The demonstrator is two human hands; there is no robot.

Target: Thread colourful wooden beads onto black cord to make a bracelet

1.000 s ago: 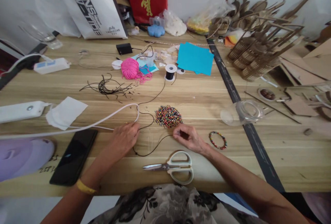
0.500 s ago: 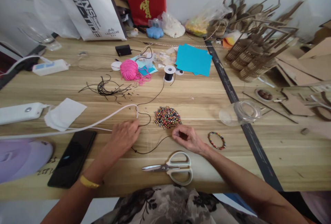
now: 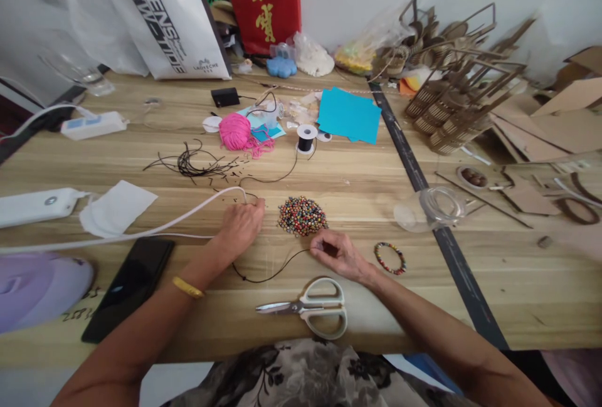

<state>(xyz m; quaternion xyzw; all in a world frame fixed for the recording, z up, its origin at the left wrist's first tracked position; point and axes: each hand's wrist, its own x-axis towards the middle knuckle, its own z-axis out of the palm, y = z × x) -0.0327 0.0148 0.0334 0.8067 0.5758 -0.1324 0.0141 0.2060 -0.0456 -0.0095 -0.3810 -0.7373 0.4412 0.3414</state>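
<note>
My left hand (image 3: 241,226) is closed beside the bent white cable (image 3: 207,204), palm down. Black cord (image 3: 268,281) runs into its curled fingers, whose tips are hidden, and comes out again below the hand. Thumb and forefinger of my right hand (image 3: 339,255) pinch the end of this cord, close to the near edge of a pile of small multicoloured beads (image 3: 301,215). A spool of black cord (image 3: 306,140) stands upright behind the pile. Scissors with pale handles (image 3: 303,308) lie in front of my hands. To the right rests a beaded bracelet (image 3: 390,258).
A black phone (image 3: 126,288) and white paper (image 3: 118,207) lie left. Cut cord pieces (image 3: 192,163), pink yarn (image 3: 235,132) and blue sheets (image 3: 350,115) are farther back. A clear plastic cup (image 3: 430,208) lies right, before small woven baskets (image 3: 446,112).
My left hand has moved right and slightly away from me, and the cord loop beside it no longer shows. My right hand keeps its pinch near the beads.
</note>
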